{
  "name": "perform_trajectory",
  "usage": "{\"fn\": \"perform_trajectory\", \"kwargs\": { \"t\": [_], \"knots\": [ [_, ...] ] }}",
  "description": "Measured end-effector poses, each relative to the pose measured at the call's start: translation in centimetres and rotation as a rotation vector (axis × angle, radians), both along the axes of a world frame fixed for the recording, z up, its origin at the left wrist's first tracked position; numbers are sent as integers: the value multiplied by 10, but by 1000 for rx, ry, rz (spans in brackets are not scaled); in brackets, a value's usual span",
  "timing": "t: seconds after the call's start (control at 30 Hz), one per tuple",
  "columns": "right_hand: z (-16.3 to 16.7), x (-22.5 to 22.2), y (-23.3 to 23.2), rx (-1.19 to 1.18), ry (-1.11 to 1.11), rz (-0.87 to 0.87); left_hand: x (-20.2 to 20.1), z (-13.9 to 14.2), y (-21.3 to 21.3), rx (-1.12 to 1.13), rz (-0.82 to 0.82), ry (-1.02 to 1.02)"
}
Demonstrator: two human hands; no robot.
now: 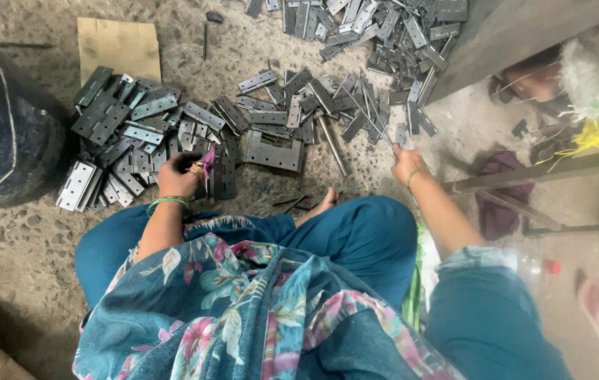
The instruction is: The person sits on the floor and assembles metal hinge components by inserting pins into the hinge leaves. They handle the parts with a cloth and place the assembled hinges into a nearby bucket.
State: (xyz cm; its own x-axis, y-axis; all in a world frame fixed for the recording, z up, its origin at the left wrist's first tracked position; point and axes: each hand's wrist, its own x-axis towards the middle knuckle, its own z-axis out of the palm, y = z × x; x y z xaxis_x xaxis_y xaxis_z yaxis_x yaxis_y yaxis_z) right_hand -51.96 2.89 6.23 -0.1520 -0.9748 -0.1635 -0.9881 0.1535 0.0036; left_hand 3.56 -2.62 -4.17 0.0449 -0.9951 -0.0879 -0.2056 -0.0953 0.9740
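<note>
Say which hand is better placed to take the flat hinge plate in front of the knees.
Left, probably. The left hand rests at the hinge pile, right beside the plate. The right hand is off to the side, pinching a thin rod.

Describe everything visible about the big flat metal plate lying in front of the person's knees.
The large flat grey metal plate lies flat on the gritty concrete floor, roughly rectangular, with notches along its top edge and small holes. It looks like dull stamped steel. Smaller grey hinge leaves crowd its left and top edges; a metal rod lies just right. Neither hand touches it.
</note>
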Motion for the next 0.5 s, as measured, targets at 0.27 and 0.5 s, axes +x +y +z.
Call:
{"fn": "perform_trajectory", "kwargs": {
  "t": [0.27, 0.5],
  "knots": [
    [13, -61, 56, -7, 13, -62, 1, -7, -3, 12, 7, 50],
    [12, -57, 45, -203, -110, -342, -4, 2, -1, 45, 6, 36]
  ]
}}
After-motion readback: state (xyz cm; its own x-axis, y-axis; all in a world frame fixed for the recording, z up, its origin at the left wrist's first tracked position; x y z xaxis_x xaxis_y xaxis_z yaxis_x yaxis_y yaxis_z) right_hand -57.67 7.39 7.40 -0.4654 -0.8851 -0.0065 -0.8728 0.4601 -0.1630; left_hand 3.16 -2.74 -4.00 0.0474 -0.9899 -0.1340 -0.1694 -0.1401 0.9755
